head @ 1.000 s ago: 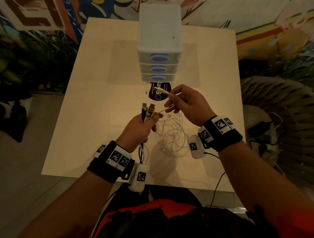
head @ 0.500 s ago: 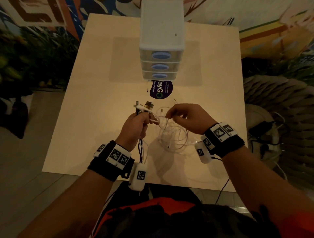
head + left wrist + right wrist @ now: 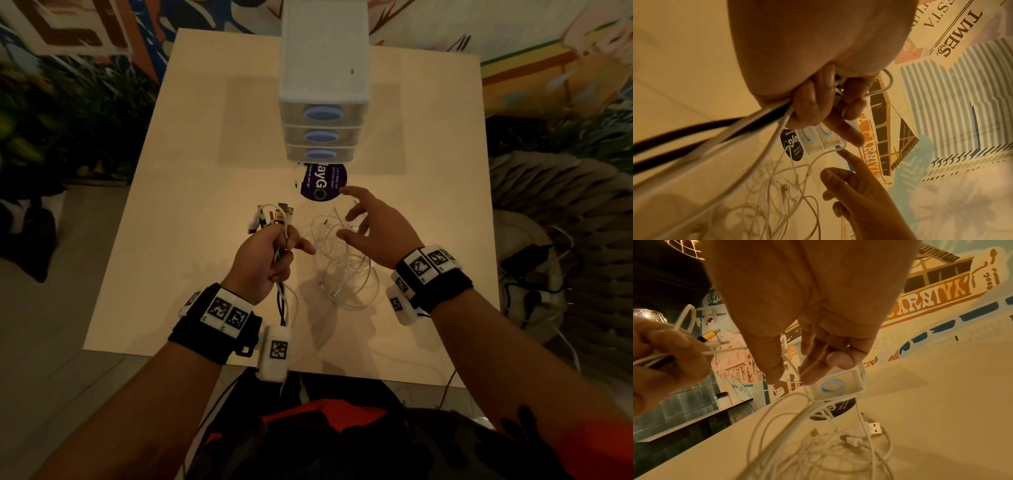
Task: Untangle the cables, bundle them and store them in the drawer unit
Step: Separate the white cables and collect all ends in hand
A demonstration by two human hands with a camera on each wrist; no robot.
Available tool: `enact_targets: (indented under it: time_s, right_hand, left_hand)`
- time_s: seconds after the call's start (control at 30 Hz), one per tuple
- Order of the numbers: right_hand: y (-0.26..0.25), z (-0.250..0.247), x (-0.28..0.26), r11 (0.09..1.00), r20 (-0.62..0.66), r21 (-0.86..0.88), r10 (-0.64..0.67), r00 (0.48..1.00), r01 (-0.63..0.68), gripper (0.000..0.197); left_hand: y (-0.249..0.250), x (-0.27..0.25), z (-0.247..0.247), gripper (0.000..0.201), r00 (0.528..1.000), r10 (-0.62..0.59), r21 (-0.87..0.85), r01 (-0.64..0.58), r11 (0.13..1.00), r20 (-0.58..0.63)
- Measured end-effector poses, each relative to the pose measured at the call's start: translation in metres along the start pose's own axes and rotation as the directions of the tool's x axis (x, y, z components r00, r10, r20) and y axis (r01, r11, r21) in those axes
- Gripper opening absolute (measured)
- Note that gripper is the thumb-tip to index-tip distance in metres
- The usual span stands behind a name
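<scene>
Tangled white cables (image 3: 337, 263) lie in a loose heap on the pale wooden table (image 3: 191, 212), near me and just right of centre. My left hand (image 3: 265, 260) grips a bunch of black and white cable ends (image 3: 274, 219), plugs sticking up past my curled fingers. My right hand (image 3: 380, 229) hovers over the heap's far right edge, fingers spread and relaxed, holding nothing. Farther off stands the white three-drawer plastic unit (image 3: 323, 102), its drawers closed, beside a round dark sticker (image 3: 323, 183).

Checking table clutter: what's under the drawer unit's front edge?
A round purple sticker sticks out from beneath the drawer unit onto the table; its far part is covered by the unit.
</scene>
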State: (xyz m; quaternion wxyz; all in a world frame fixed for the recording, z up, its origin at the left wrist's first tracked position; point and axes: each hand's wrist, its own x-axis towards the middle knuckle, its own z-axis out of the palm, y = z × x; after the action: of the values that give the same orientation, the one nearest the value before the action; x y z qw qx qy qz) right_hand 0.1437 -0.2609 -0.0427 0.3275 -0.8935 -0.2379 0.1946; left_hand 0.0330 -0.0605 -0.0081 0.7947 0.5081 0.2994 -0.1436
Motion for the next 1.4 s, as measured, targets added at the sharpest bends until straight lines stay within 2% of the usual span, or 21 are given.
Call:
enact_targets:
  time_s: [0.17, 0.3, 0.37, 0.47, 0.6, 0.73, 0.8, 0.93, 1.0, 1.17, 1.23, 1.3, 1.4]
  right_hand:
    - [0.008, -0.001, 0.016, 0.989, 0.102, -0.145, 0.032, 0.994, -0.017, 0.027]
    - [0.017, 0.001, 0.022, 0.974, 0.168, -0.219, 0.097, 0.981, -0.059, 0.02]
    - [0.02, 0.0, 0.018, 0.976, 0.128, -0.206, 0.104, 0.986, -0.076, 0.015]
    - [0.018, -0.001, 0.007, 0.976, 0.052, -0.198, 0.098, 0.994, -0.086, 0.027]
    - [0.008, 0.015, 0.003, 0.956, 0.134, -0.277, 0.14, 0.981, -0.098, 0.045]
    - [0.001, 0.025, 0.008, 0.944, 0.135, -0.321, 0.129, 0.982, -0.08, 0.034]
    - [-0.002, 0.021, 0.008, 0.954, 0.117, -0.284, 0.131, 0.984, -0.093, 0.036]
    - [-0.008, 0.007, 0.002, 0.98, 0.061, -0.187, 0.084, 0.995, -0.071, 0.038]
    - [-0.015, -0.002, -0.001, 0.992, 0.047, -0.118, 0.056, 0.997, -0.05, 0.036]
    - [-0.034, -0.023, -0.001, 0.999, -0.018, -0.046, 0.026, 0.999, -0.027, 0.034]
    - [-0.038, -0.03, 0.0, 0.999, -0.034, -0.026, 0.036, 0.999, -0.037, 0.033]
    - [-0.042, -0.035, 0.0, 0.999, -0.028, -0.005, 0.037, 0.999, -0.037, 0.033]
    - [-0.049, -0.037, -0.001, 1.0, -0.001, -0.014, -0.01, 1.0, 0.01, 0.035]
  left_hand:
    - [0.001, -0.005, -0.003, 0.028, 0.997, -0.002, -0.031, 0.004, 1.0, 0.079]
    - [0.001, -0.007, -0.007, 0.032, 0.997, 0.015, -0.057, -0.01, 0.998, 0.081]
    - [0.002, -0.009, -0.009, 0.031, 0.997, 0.022, -0.06, -0.018, 0.998, 0.068]
    - [0.003, -0.01, -0.012, 0.036, 0.998, 0.023, -0.071, -0.019, 0.997, 0.051]
    - [0.003, -0.009, -0.013, 0.036, 0.999, 0.014, -0.076, -0.01, 0.997, 0.046]
    - [0.001, -0.006, -0.011, 0.028, 1.0, 0.011, -0.058, -0.01, 0.998, 0.016]
    - [-0.001, -0.001, -0.012, 0.028, 0.996, 0.027, -0.019, -0.028, 0.999, -0.082]
    - [-0.007, 0.013, -0.018, 0.024, 0.956, 0.009, 0.013, -0.005, 1.0, -0.294]
    - [-0.007, 0.015, -0.02, 0.024, 0.949, -0.009, 0.036, 0.021, 0.999, -0.316]
    - [-0.008, 0.01, -0.008, 0.024, 0.96, 0.002, 0.093, 0.025, 0.995, -0.281]
    - [-0.012, 0.011, -0.006, 0.036, 0.954, 0.053, 0.143, -0.01, 0.99, -0.294]
    - [-0.017, 0.009, -0.003, 0.045, 0.94, 0.187, 0.288, -0.102, 0.952, -0.284]
    - [-0.024, 0.007, 0.004, 0.041, 0.9, 0.362, 0.478, -0.214, 0.852, -0.242]
